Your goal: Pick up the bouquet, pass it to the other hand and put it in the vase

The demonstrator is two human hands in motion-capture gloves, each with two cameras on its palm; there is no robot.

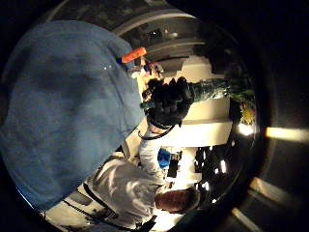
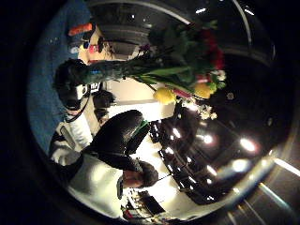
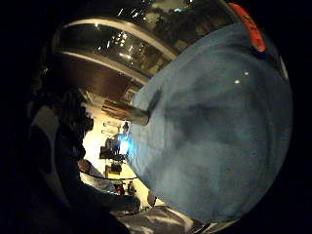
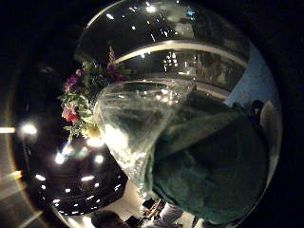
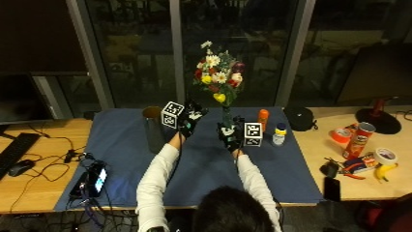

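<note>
Right hand (image 5: 229, 134) grips the bouquet (image 5: 219, 79) upright above the blue mat (image 5: 122, 140); left hand (image 5: 191, 117) hovers beside it, fingers relaxed. The vase (image 5: 153, 128) stands left; a clumsy handover could drop the flowers.

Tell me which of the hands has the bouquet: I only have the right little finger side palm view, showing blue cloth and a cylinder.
Observer: The right hand grips the bouquet by its stems, flowers up.
Operator: And the left?
Observer: The left hand is raised beside the stems with its fingers open, holding nothing.
Operator: Where's the vase?
Observer: The vase stands upright on the blue cloth, on the person's left of the left hand.
</note>
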